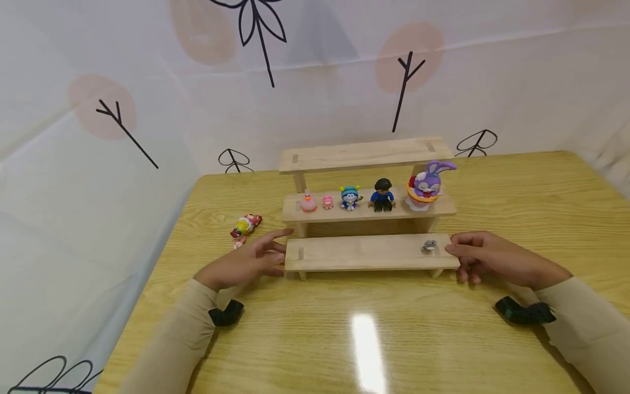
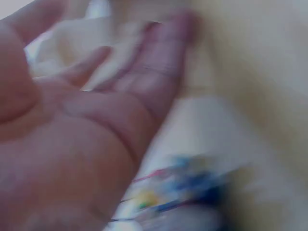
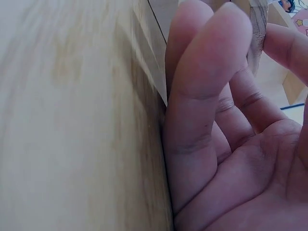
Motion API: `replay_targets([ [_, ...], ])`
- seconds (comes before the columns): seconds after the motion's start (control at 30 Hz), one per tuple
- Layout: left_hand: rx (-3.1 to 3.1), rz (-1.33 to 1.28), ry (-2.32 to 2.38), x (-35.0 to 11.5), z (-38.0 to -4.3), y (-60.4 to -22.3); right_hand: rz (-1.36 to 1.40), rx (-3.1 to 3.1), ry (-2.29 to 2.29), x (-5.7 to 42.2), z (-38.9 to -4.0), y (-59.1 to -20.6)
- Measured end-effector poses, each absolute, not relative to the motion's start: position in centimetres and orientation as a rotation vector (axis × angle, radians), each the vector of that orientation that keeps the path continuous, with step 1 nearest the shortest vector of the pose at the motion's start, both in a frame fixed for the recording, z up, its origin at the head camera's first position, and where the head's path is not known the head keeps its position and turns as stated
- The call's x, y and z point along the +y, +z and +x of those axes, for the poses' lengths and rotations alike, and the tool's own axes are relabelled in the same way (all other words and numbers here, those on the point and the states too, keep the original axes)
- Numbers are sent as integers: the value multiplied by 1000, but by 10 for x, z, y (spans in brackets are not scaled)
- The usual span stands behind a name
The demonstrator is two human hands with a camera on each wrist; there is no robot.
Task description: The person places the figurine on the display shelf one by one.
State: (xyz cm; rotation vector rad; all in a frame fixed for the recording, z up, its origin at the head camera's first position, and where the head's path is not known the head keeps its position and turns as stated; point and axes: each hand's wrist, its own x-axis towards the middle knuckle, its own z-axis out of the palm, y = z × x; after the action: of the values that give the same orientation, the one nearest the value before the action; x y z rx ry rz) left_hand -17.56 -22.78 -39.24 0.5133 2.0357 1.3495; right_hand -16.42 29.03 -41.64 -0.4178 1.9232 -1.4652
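In the head view, a low wooden bench-like shelf (image 1: 359,253) stands in front of two taller tiers. My right hand (image 1: 497,260) grips its right end, thumb at the top edge and fingers curled lower down. The right wrist view shows those curled fingers (image 3: 202,91) close to the tabletop and the board's end. Beside the left end is my left hand (image 1: 248,260), its fingers spread and loosely extended; the left wrist view, blurred, shows the open palm (image 2: 72,154). A small grey figurine (image 1: 429,247) sits on the low shelf near my right thumb.
On the middle tier (image 1: 339,214) stand a pink bird (image 1: 308,202), a tiny pink figure, a blue-hatted figure (image 1: 350,198), a toy person (image 1: 382,196) and a purple rabbit in a cup (image 1: 427,186). The top tier (image 1: 364,156) is behind. Colourful figurines (image 1: 246,225) lie left on the table.
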Motion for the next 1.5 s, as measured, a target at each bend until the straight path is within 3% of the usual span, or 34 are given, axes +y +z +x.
replay_targets([
  [0.2, 2442, 422, 1327, -250, -177, -360, -432, 1929, -1466, 291, -164, -417],
  [0.4, 2957, 220, 881, -261, -195, -363, -430, 1941, -1470, 291, -164, -418],
  [0.63, 2908, 181, 495, -261, -215, -378, -393, 1972, -1454, 289, -163, -418],
  [1.5, 2886, 210, 510, -263, -227, -386, -346, 2055, -1421, 287, -160, -416],
])
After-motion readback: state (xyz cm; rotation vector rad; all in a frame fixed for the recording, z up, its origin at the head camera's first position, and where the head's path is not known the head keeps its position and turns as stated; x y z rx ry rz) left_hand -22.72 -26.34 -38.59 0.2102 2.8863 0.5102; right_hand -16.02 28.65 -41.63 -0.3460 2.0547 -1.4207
